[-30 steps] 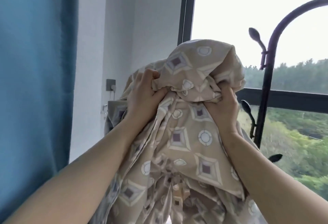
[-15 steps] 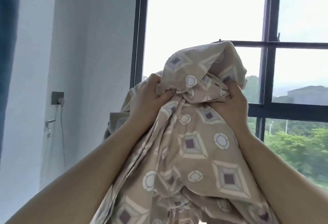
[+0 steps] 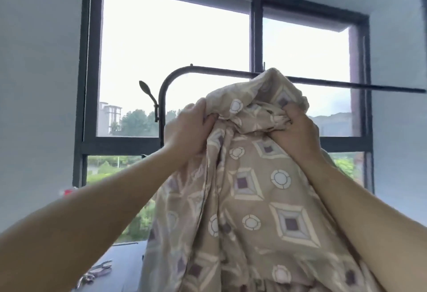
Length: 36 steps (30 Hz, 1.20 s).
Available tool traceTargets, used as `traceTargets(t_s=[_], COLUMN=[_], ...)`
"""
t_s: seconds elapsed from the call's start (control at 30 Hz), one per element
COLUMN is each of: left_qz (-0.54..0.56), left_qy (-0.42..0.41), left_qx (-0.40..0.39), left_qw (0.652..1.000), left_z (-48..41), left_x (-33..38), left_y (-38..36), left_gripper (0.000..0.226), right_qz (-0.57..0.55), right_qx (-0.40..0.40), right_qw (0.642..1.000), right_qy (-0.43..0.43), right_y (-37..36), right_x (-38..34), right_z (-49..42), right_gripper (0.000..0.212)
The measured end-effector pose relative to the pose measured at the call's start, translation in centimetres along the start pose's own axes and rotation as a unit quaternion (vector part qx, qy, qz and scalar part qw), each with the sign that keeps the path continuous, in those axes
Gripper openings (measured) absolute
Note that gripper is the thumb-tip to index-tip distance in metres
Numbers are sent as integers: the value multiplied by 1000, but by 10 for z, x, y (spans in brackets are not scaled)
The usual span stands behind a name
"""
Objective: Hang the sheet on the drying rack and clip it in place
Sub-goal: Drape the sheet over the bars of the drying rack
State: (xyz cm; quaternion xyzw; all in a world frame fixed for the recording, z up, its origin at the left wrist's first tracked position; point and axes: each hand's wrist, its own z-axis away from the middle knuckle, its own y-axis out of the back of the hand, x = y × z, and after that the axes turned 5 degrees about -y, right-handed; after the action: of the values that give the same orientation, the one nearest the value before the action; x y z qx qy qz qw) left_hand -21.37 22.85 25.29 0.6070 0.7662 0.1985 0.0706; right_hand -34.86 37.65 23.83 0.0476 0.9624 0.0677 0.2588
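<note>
A beige sheet (image 3: 258, 199) with diamond and circle patterns is bunched and raised in front of me. My left hand (image 3: 187, 130) grips a fold at its upper left, and my right hand (image 3: 295, 130) grips a bunch at its upper right. The rest of the sheet hangs down between my arms. The dark metal drying rack (image 3: 208, 71) stands behind it, with a curved left post and a horizontal top bar running right. The sheet's top reaches about the height of that bar; I cannot tell whether they touch.
A large dark-framed window (image 3: 255, 37) fills the wall behind the rack. A hook knob (image 3: 144, 86) sticks out left of the rack post. Clips (image 3: 99, 268) lie on a dark surface at the lower left. A small red object (image 3: 68, 192) sits by the left wall.
My view has swung right from the curtain and left wall to face the window and rack. Both hands keep their grip and have carried the sheet up toward the rack's bar.
</note>
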Motion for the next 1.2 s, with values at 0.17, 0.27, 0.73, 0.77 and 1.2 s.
traceTargets(t_s=[0.17, 0.27, 0.73, 0.77, 1.2], left_qz=[95, 182, 325, 357, 552], left_qy=[9, 23, 39, 63, 37], left_qx=[-78, -11, -51, -11, -431], left_qw=[992, 983, 944, 932, 713], left_z=[2, -23, -111, -118, -114], left_x=[16, 29, 64, 60, 82], left_y=[-56, -66, -115, -112, -115], left_gripper=[21, 23, 28, 25, 71], right_qz=[75, 97, 216, 202, 127], right_qx=[23, 66, 10, 26, -38], right_qw=[997, 993, 976, 979, 991], right_qy=[10, 12, 39, 28, 3], right_y=[7, 34, 67, 69, 47], right_x=[22, 25, 50, 53, 50], right_z=[-3, -33, -93, -92, -114], right_gripper=[23, 23, 24, 26, 17])
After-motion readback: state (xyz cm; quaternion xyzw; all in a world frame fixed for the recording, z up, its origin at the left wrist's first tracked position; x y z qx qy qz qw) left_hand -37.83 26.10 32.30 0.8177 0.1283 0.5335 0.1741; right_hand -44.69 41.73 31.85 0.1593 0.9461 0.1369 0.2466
